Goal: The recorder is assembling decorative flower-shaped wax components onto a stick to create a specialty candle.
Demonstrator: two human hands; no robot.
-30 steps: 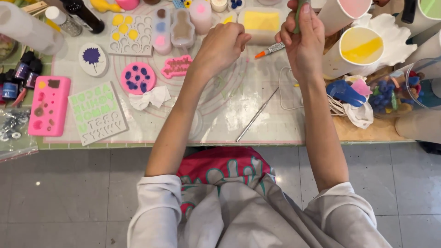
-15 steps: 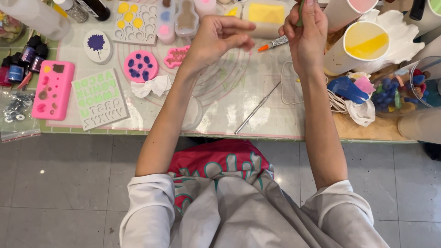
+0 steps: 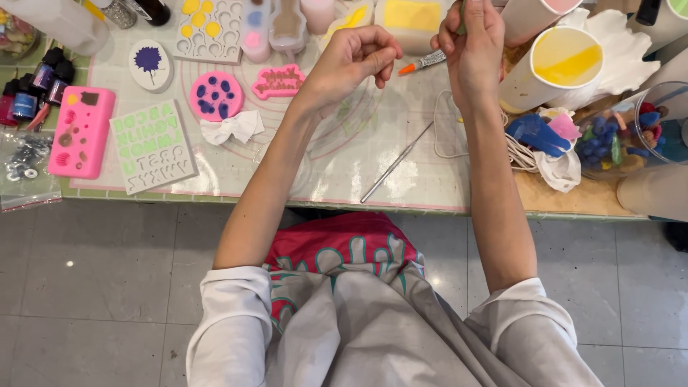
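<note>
A thin green stick stands upright, pinched in the right hand.

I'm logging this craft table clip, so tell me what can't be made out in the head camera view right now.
- Thin green thing in the right hand: cut off by the top edge, wrapped by fingers.
- Left hand: curled fingers hide whether it holds anything.
- Yellow tray: top cut off.
- Small bits in the clear bag: too small.

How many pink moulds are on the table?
3: pink rectangular silicone mould far left, round pink mould with blue spots, pink lettered mould beside it. Others may be cropped.
</note>
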